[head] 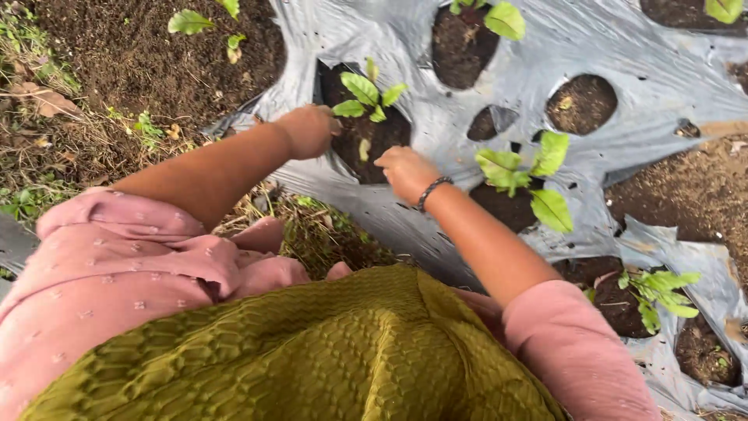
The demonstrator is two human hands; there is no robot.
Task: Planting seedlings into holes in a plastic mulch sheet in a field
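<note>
A small green seedling [366, 97] stands in a soil-filled hole cut in grey plastic mulch sheet [436, 132]. My left hand [310, 129] rests at the hole's left edge, fingers curled against the soil beside the seedling. At the lower right edge of the same hole is my right hand [405, 171], a dark beaded bracelet on its wrist, fingers bent onto the sheet and soil. Whether either hand pinches soil or sheet is hidden. Pink sleeves are pushed up both arms.
More holes in the sheet hold seedlings [526, 175], [658, 292], [483, 15]; two holes [580, 101] show bare soil. Bare dark earth with small plants [195, 23] and dry grass lies to the left. An olive quilted garment [335, 351] fills the foreground.
</note>
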